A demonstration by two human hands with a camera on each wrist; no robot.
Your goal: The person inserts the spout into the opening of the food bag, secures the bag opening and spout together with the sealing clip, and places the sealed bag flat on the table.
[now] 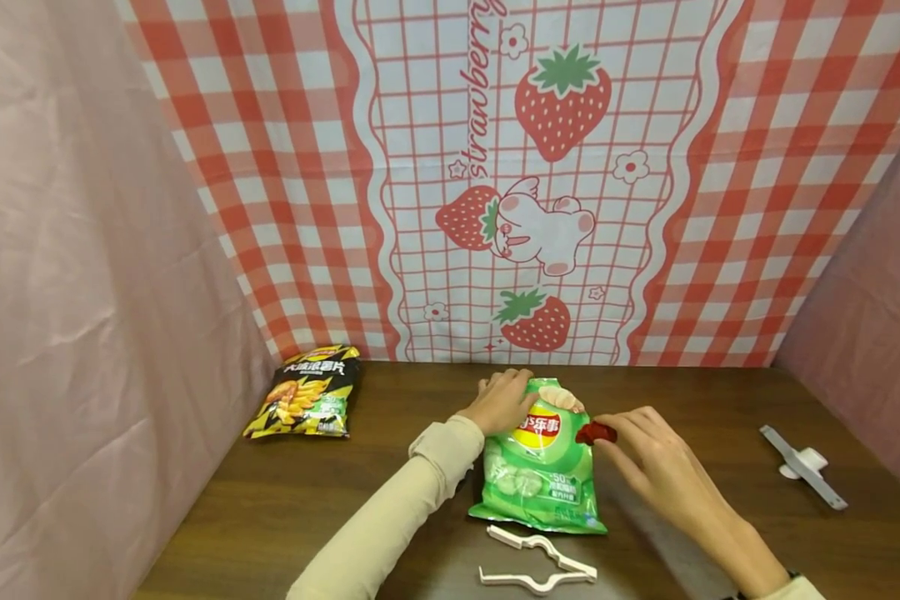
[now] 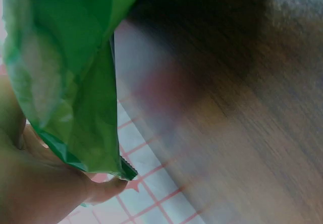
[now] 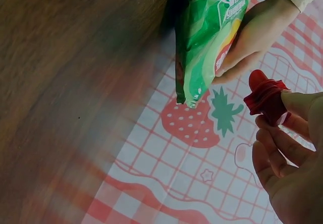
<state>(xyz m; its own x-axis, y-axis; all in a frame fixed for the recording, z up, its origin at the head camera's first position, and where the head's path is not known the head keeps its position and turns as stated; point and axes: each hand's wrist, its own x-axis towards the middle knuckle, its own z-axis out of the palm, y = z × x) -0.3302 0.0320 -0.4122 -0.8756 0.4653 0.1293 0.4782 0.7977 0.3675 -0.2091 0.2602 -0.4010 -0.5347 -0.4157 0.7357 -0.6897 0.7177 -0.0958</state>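
Note:
A green chip bag point(image 1: 540, 475) lies on the table in the head view. My left hand point(image 1: 501, 402) grips its upper left edge; in the left wrist view the thumb and fingers of that hand point(image 2: 45, 183) are round the edge of the bag point(image 2: 75, 82). Beside the bag's upper right side, my right hand point(image 1: 663, 467) pinches a small red clip-like object point(image 1: 596, 432). The right wrist view shows the red object point(image 3: 267, 98) between thumb and fingertips of the right hand point(image 3: 295, 153), apart from the bag point(image 3: 212, 37).
A white hinged clip point(image 1: 540, 581) lies spread apart in front of the bag. At the right is a grey bar clip point(image 1: 804, 467) with a white knob. A black and yellow chip bag point(image 1: 305, 393) lies at the back left, near the checked cloth point(image 1: 300, 208).

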